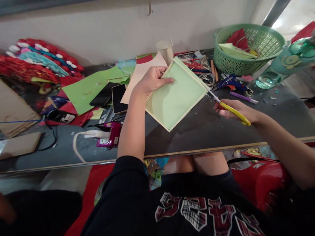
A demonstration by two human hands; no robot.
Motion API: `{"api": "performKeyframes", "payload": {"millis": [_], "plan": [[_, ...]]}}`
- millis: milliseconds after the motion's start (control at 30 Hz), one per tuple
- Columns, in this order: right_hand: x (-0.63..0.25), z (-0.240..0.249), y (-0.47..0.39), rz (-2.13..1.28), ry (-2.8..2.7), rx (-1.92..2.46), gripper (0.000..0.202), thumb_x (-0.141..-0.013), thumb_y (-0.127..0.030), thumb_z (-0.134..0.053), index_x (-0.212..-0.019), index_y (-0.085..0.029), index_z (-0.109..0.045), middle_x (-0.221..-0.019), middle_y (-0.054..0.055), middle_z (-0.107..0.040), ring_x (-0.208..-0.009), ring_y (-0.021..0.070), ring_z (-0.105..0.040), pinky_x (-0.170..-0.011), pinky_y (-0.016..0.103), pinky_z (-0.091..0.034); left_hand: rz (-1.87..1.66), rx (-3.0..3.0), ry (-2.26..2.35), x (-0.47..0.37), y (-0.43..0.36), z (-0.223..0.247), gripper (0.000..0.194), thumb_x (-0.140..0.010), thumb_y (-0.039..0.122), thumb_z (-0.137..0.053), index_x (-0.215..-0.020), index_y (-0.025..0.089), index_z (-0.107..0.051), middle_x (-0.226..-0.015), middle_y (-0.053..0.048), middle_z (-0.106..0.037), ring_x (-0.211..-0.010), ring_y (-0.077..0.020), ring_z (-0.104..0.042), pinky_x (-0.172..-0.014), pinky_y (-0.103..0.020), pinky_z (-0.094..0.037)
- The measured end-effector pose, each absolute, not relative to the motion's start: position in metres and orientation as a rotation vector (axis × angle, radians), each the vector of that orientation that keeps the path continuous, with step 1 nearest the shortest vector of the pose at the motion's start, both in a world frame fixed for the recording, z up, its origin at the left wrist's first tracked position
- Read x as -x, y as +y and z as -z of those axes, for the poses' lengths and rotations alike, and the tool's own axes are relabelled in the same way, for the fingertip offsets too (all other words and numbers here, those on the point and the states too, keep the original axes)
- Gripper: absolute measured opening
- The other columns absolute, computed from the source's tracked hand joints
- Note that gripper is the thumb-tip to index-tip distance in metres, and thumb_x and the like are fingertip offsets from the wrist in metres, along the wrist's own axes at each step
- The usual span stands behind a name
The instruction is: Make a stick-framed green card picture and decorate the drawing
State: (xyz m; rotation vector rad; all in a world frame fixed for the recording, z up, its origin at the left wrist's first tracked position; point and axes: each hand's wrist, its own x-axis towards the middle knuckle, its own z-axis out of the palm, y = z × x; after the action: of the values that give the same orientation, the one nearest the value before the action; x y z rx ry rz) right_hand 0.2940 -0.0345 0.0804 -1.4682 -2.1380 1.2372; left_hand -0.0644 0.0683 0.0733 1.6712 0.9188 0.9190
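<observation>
A square panel (pixel 178 95) of pale green sheet, edged with thin light strips, is tilted above the dark table. My left hand (pixel 156 78) grips its upper left edge, with the thumb lying on the green face and the fingers behind. In my right hand (pixel 232 109) is a pair of scissors (pixel 232 113) with yellow handles, its blades running along the panel's upper right edge near the right corner. How far the blades are parted cannot be made out. Beneath my left wrist lies a pale pink sheet (pixel 134 80).
Phones (pixel 119 98), green paper (pixel 85 87) and a purple power strip (pixel 110 135) lie to the left. At the back right stand a green basket (pixel 248 62) and a teal bottle (pixel 283 65), with a blue glue gun (pixel 231 83) nearby. The table's front edge (pixel 192 151) runs before my lap.
</observation>
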Motion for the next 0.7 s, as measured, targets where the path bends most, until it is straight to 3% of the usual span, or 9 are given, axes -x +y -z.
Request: {"api": "performKeyframes", "payload": {"millis": [233, 400, 500, 600, 700], "plan": [[-0.288, -0.077, -0.014, -1.24, -2.159, 1.4, 0.077, -0.069, -0.093, -0.068, -0.093, -0.02, -0.068, -0.083, 0.006, -0.064, -0.07, 0.0186, -0.057, -0.062, 0.032, -0.048, -0.962, -1.677, 0.885, 0.074, 0.076, -0.082, 0.069, -0.058, 0.066, -0.098, -0.101, 0.018, -0.072, -0.094, -0.008, -0.081, -0.089, -0.0298, -0.079, -0.08, -0.047, -0.068], [-0.266, -0.085, 0.009, -1.272, -2.133, 1.218, 0.068, -0.069, -0.086, -0.076, -0.088, -0.021, -0.067, -0.086, 0.005, -0.061, -0.071, 0.0166, -0.056, -0.059, 0.03, -0.049, -1.023, -1.675, 0.924, 0.096, 0.079, -0.092, 0.07, -0.056, 0.068, -0.099, -0.103, 0.024, -0.073, -0.102, -0.008, -0.082, -0.097, -0.0336, -0.074, -0.096, -0.064, -0.063], [-0.252, -0.089, 0.018, -1.267, -2.158, 1.145, 0.072, -0.067, -0.089, -0.075, -0.088, -0.02, -0.066, -0.088, 0.005, -0.059, -0.07, 0.0158, -0.055, -0.059, 0.03, -0.049, -1.097, -1.64, 0.978, 0.108, 0.078, -0.094, 0.075, -0.05, 0.069, -0.1, -0.105, 0.025, -0.074, -0.101, -0.005, -0.083, -0.099, -0.0358, -0.073, -0.101, -0.072, -0.057], [-0.244, -0.092, 0.023, -1.219, -2.22, 1.187, 0.086, -0.063, -0.101, -0.063, -0.093, -0.02, -0.065, -0.09, 0.007, -0.059, -0.074, 0.0187, -0.056, -0.065, 0.034, -0.048, -1.163, -1.616, 1.037, 0.113, 0.074, -0.096, 0.078, -0.044, 0.071, -0.101, -0.101, 0.024, -0.075, -0.098, -0.005, -0.083, -0.097, -0.0363, -0.073, -0.099, -0.072, -0.058], [-0.242, -0.092, 0.025, -1.083, -2.305, 1.259, 0.095, -0.061, -0.106, -0.055, -0.098, -0.018, -0.063, -0.093, 0.01, -0.062, -0.082, 0.0231, -0.056, -0.077, 0.038, -0.044, -1.175, -1.628, 1.054, 0.112, 0.069, -0.102, 0.076, -0.044, 0.072, -0.101, -0.098, 0.024, -0.075, -0.095, -0.004, -0.083, -0.093, -0.0318, -0.074, -0.093, -0.062, -0.063]]}}
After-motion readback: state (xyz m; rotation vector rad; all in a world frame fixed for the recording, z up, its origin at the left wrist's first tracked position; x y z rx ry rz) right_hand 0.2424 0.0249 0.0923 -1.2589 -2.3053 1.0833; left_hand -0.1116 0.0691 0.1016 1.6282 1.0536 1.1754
